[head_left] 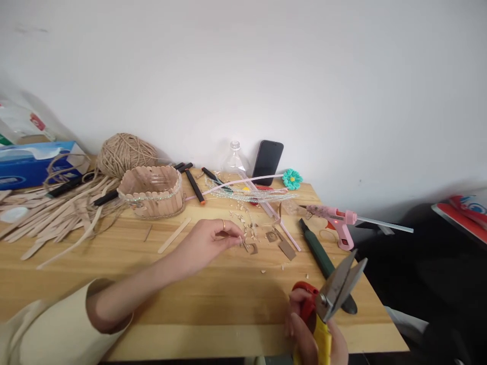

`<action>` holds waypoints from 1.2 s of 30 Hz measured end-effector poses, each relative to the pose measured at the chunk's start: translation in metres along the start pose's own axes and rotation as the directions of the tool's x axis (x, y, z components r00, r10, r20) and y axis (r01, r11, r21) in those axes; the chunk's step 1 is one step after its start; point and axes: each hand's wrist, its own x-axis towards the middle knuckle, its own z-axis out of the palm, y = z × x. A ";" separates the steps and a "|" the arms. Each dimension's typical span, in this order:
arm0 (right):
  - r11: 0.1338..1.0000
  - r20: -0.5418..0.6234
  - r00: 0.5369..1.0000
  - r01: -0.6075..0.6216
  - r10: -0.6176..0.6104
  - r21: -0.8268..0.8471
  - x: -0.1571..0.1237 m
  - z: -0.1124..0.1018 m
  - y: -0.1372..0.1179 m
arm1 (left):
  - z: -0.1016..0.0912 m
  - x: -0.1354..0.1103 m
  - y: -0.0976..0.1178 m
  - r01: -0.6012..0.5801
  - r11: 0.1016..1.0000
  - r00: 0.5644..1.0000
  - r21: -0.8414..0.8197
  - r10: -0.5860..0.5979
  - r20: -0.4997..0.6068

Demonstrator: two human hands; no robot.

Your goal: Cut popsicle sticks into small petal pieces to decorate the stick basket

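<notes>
Two bare hands are at work, well apart, above a wooden table (213, 309). The left hand (207, 243) reaches over the middle of it, its thumb and forefinger meeting at the tips beside a small brown cardboard scrap (252, 249); whether they grip a sliver there, I cannot tell. A ring (223, 224) sits on one finger. The right hand (300, 329), at the near edge to the right, is closed around the red and yellow handles of a pair of scissors (337, 296), whose blades point far and right, slightly parted at the tips.

Just right of the left hand lie a cardboard strip (287, 250) and scattered wood chips (263, 271). Farther right, a dark green tool (318, 249) lies slantwise, passing behind the scissors. Beyond it rests a pink glue gun (337, 219), a glue stick (384, 224) jutting from its right end.

On the far side, a black phone (268, 161) leans back near the wall, with a clear bottle (235, 163) to its left and a turquoise flower (292, 179) on its right. Left of the left hand, one flat stick (174, 235) lies alone. Farther left stand a wooden basket (163, 205), a ball of twine (125, 152) behind it, a heap of sticks (64, 213) and a blue tissue box (34, 165).
</notes>
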 end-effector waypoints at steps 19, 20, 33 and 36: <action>0.999 0.623 0.782 -0.037 0.022 0.010 0.086 0.094 -0.078 | -0.003 0.000 0.011 0.091 0.924 0.968 -0.371 -0.170 -0.186; 0.999 0.627 0.779 -0.037 0.028 0.002 0.087 0.095 -0.076 | -0.003 0.000 0.010 0.097 0.921 0.966 -0.378 -0.178 -0.186; 0.997 0.537 0.843 -0.064 0.031 0.044 0.095 0.083 -0.063 | -0.005 0.001 -0.009 0.150 0.880 0.959 -0.450 -0.241 -0.151; 0.992 0.536 0.842 -0.111 0.059 0.065 0.096 0.084 -0.061 | -0.005 0.000 -0.008 0.124 0.892 0.971 -0.435 -0.200 -0.132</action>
